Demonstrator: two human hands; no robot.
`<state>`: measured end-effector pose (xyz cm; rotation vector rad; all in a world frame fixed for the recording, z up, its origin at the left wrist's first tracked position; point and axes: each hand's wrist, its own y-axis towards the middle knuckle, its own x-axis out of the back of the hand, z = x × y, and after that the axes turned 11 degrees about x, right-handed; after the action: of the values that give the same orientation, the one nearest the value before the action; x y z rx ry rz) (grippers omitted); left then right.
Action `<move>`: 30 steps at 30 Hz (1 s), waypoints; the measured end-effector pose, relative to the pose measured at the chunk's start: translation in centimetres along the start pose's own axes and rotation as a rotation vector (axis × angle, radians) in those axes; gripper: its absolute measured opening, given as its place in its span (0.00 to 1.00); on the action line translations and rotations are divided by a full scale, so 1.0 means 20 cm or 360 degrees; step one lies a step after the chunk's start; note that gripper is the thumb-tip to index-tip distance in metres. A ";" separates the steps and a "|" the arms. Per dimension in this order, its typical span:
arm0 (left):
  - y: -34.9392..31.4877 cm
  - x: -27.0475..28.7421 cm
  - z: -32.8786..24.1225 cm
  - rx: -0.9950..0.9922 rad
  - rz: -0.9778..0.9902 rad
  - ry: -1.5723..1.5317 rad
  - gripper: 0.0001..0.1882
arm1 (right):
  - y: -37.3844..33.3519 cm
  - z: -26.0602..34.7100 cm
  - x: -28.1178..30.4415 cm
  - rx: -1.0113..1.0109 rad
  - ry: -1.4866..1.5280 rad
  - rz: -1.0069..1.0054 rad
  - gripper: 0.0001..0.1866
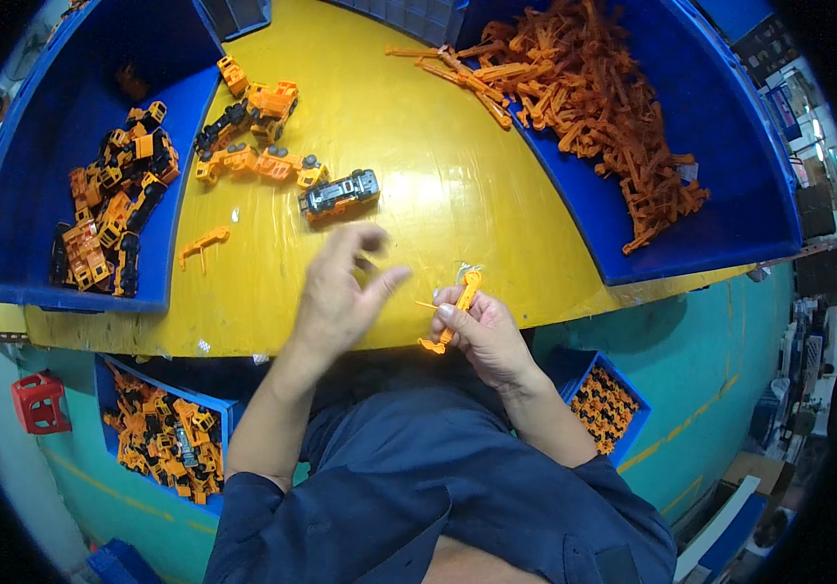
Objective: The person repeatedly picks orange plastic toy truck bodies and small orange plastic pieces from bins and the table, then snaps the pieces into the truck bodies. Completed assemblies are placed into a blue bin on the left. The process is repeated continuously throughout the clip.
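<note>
My right hand (489,336) is closed around an orange plastic toy arm (464,297), which stands tilted with a thin rod sticking out to the left. To its left, my left hand (341,287) is raised over the table edge with nothing in it, fingers curved and apart, slightly blurred. Just beyond the left hand, a toy truck (339,198) lies with its dark underside up. A similar small orange arm piece (206,245) lies farther left on the yellow table (418,127).
Several toy trucks (268,107) lie at the far left. A blue bin (175,195) with trucks stands left; another blue bin (574,214) heaped with orange arms stands right. Below are a bin of toy trucks (170,433), a bin of small parts (605,404) and a red stool (41,402).
</note>
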<state>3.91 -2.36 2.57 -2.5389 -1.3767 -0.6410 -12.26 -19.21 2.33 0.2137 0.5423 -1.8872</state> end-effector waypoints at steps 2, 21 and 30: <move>0.12 0.06 0.05 -0.0294 -0.0388 0.0627 0.25 | -0.01 -0.02 0.03 0.0014 -0.0171 -0.0078 0.16; -0.02 0.29 0.06 0.0014 0.0154 -0.0953 0.22 | -0.01 0.00 0.04 -0.0040 -0.0169 -0.0070 0.11; -0.11 -0.01 0.17 0.0877 0.0366 -0.2211 0.28 | 0.05 0.18 -0.16 0.0214 -0.0484 0.0479 0.16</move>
<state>2.93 -0.10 -0.72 -2.4441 -1.1222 1.5820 -9.78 -18.50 6.48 0.0867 0.1652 -1.6229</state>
